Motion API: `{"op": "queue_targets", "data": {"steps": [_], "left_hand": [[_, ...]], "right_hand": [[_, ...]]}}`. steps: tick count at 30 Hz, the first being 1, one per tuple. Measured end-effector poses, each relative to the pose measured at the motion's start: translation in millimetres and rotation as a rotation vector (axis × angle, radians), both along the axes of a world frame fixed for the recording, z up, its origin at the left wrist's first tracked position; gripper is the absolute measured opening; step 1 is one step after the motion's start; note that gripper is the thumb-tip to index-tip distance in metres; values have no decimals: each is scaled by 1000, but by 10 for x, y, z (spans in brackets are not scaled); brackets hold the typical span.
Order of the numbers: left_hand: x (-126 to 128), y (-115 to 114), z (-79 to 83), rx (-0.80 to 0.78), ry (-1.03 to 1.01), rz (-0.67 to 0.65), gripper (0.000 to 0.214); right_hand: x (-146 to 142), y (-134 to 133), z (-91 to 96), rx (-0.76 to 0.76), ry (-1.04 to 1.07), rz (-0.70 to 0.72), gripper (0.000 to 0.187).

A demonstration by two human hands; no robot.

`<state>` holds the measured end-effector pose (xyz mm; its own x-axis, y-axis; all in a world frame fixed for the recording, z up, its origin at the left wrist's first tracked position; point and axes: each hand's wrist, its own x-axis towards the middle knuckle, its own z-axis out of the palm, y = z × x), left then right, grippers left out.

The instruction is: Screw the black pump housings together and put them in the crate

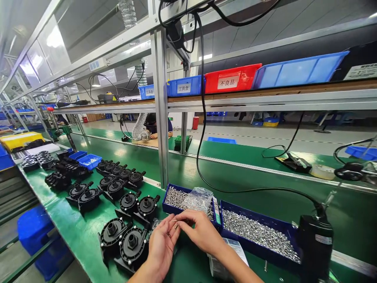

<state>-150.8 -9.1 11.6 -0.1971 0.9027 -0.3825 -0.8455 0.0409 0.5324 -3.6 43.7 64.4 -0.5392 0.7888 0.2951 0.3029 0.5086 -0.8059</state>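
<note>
My left hand is turned palm up, its fingers curled around a few small metal screws. Above it, the fingertips of my right hand pinch a thin screw and meet the left fingertips. Just beyond the hands is a blue bin of long screws, with a crumpled clear plastic bag lying in it. To its right, another blue bin holds many small shiny metal fasteners. Black round pump housings with screws around their rims stand close to my left hand.
A black corded tool, apparently an electric screwdriver, stands at right. Its cable loops across the bench. A metal post rises behind the bins. Overhead, a shelf carries a red bin and blue bins. Another person works opposite.
</note>
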Motion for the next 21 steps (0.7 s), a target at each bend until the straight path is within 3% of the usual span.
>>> {"op": "queue_targets", "data": {"steps": [10, 21], "left_hand": [[20, -24, 84, 14, -76, 15, 32], [18, -42, 82, 47, -98, 5, 28]], "right_hand": [[-80, -35, -66, 23, 24, 56, 18], [-147, -90, -112, 61, 4, 0, 18]]}}
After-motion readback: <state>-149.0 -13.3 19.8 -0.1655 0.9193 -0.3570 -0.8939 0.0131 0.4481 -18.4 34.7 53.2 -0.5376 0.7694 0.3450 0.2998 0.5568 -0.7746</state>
